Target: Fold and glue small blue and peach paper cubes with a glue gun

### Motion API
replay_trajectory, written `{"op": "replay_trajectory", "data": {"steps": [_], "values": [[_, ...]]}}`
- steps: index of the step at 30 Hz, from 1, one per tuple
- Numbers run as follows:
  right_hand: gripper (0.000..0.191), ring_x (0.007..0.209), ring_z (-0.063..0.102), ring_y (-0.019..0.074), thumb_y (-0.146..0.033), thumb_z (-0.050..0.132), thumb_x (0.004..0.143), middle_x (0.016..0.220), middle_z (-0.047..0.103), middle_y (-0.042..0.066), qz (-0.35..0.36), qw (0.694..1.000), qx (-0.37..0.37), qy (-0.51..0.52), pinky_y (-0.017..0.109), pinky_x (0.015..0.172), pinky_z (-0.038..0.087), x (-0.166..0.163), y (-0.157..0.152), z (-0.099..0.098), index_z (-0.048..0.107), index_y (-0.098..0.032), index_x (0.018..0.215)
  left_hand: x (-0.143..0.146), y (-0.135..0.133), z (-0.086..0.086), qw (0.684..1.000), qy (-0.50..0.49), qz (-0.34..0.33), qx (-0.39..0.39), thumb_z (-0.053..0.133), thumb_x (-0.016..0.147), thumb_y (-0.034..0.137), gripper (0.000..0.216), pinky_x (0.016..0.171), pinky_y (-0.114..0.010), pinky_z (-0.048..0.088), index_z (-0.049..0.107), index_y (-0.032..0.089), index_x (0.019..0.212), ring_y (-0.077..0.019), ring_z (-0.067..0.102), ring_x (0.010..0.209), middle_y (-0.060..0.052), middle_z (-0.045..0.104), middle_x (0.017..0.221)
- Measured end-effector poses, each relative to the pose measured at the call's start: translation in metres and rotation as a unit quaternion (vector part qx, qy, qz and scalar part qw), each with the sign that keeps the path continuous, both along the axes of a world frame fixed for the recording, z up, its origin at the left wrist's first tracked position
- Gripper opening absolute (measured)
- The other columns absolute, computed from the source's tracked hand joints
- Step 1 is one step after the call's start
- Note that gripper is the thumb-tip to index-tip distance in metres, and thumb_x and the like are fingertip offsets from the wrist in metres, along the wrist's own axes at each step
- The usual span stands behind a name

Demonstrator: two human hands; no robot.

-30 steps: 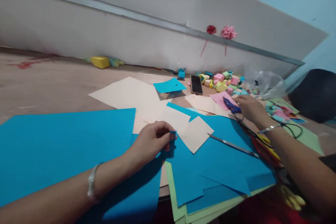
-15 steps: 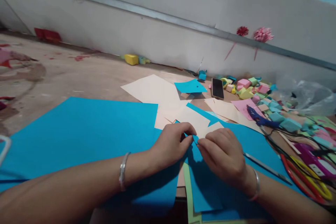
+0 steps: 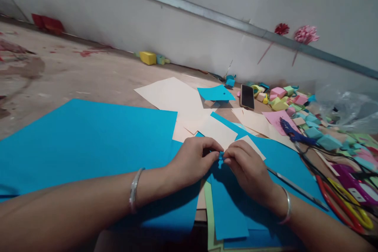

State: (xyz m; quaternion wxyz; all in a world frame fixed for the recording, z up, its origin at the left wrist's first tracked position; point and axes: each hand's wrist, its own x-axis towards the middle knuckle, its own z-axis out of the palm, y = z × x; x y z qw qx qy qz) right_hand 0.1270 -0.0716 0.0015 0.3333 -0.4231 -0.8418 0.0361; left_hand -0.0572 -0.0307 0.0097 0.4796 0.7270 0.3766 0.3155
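Between the fingertips of both hands is a small folded piece of blue paper (image 3: pixel 221 156). My left hand (image 3: pixel 197 160) pinches it from the left, and my right hand (image 3: pixel 250 166) pinches its right side. Part of the piece is hidden by the fingers. Below the hands lies a blue paper strip (image 3: pixel 230 212), on top of more blue sheets and a green one. A large blue sheet (image 3: pixel 97 145) spreads under my left forearm. Just beyond the fingers are cream paper pieces (image 3: pixel 218 130). A grey craft knife or metal blade (image 3: pixel 298 188) lies right of my right hand.
On the right are red- and yellow-handled scissors (image 3: pixel 339 204), a purple power strip (image 3: pixel 354 185), cables and a blue glue gun (image 3: pixel 295 133). Several small paper boxes (image 3: pixel 307 118), a phone (image 3: pixel 247 96) and a plastic bag (image 3: pixel 348 106) lie farther back, before a white wall (image 3: pixel 189 39).
The fingertips of both hands have drawn closer together around the small blue paper, which looks more folded now. The camera view has shifted slightly.
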Motion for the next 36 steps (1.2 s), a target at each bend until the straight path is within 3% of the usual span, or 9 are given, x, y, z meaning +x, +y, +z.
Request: {"op": "replay_trajectory", "data": {"steps": [10, 16, 22, 27, 31, 36], "values": [[0.006, 0.078, 0.054, 0.0135, -0.014, 0.060, 0.089, 0.083, 0.060, 0.003, -0.038, 0.997, -0.004, 0.063, 0.025, 0.071, 0.043, -0.0030, -0.0049, 0.0015, 0.056, -0.018, 0.089, -0.0009, -0.0025, 0.0050, 1.000, -0.002, 0.010, 0.019, 0.056, 0.080, 0.009, 0.021, 0.056, -0.022, 0.046, 0.075, 0.014, 0.088, -0.0108, 0.057, 0.054, 0.000, 0.068, 0.062], [0.006, 0.079, 0.056, 0.0125, -0.014, 0.059, 0.090, 0.085, 0.061, 0.002, -0.046, 0.997, -0.009, 0.067, 0.024, 0.072, 0.043, -0.0025, -0.0058, 0.0009, 0.055, -0.019, 0.090, -0.0022, -0.0053, 0.0072, 0.999, -0.014, -0.002, 0.034, 0.053, 0.078, 0.005, 0.027, 0.056, -0.021, 0.045, 0.075, 0.015, 0.090, -0.0094, 0.057, 0.056, 0.000, 0.071, 0.071], [0.005, 0.077, 0.056, 0.0131, -0.017, 0.057, 0.091, 0.083, 0.061, 0.001, -0.062, 0.992, -0.051, 0.102, 0.026, 0.070, 0.043, -0.0035, -0.0066, 0.0024, 0.055, -0.021, 0.089, -0.0023, -0.0055, 0.0075, 1.000, 0.003, 0.006, 0.025, 0.069, 0.072, 0.015, 0.019, 0.053, -0.022, 0.043, 0.075, 0.016, 0.091, -0.0114, 0.057, 0.057, 0.001, 0.068, 0.066], [0.001, 0.076, 0.057, 0.0148, -0.020, 0.056, 0.091, 0.083, 0.062, 0.002, -0.073, 0.985, -0.092, 0.127, 0.027, 0.067, 0.045, -0.0056, -0.0057, 0.0007, 0.056, -0.021, 0.091, -0.0032, -0.0070, 0.0055, 0.996, 0.018, 0.011, 0.085, 0.067, 0.076, 0.012, 0.015, 0.061, -0.024, 0.046, 0.073, 0.017, 0.088, -0.0128, 0.061, 0.066, -0.001, 0.073, 0.078], [0.004, 0.074, 0.056, 0.0154, -0.018, 0.054, 0.092, 0.081, 0.062, 0.003, -0.055, 0.993, -0.055, 0.088, 0.028, 0.067, 0.044, -0.0053, -0.0046, 0.0015, 0.057, -0.020, 0.090, -0.0043, -0.0079, 0.0047, 0.991, 0.037, 0.006, 0.128, 0.064, 0.076, 0.010, 0.015, 0.065, -0.025, 0.046, 0.071, 0.018, 0.087, -0.0136, 0.062, 0.068, 0.000, 0.073, 0.079], [0.007, 0.070, 0.053, 0.0158, -0.017, 0.055, 0.090, 0.074, 0.059, 0.002, -0.029, 0.997, -0.012, 0.063, 0.028, 0.063, 0.043, -0.0036, -0.0033, 0.0044, 0.056, -0.020, 0.084, -0.0041, -0.0064, 0.0044, 0.995, 0.033, 0.000, 0.090, 0.064, 0.077, 0.010, 0.018, 0.067, -0.026, 0.048, 0.066, 0.017, 0.093, -0.0148, 0.065, 0.073, -0.001, 0.073, 0.084]]}}
